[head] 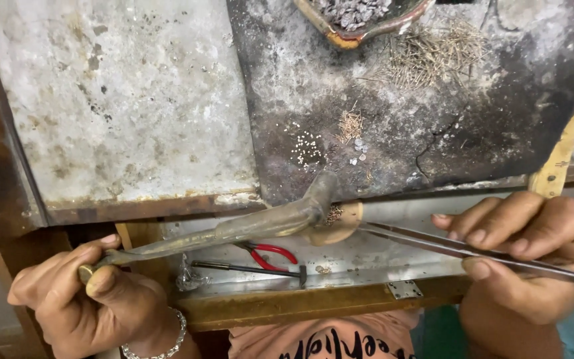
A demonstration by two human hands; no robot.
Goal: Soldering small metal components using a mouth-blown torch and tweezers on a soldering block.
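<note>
At lower left of the frame, the left hand (81,299) gripped a bent metal blowpipe (247,226), fingers wrapped tight, its tip near centre. At lower right, the right hand (533,252) pinched long tweezers (433,244) between thumb and fingers, tips reaching a small wooden disc (340,223) beside the pipe's tip. Red-handled pliers (274,254) lay below in a metal tray (367,266).

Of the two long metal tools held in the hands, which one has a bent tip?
The blowpipe in the left hand; its tip curves upward. The tweezers in the right hand run straight.
</note>
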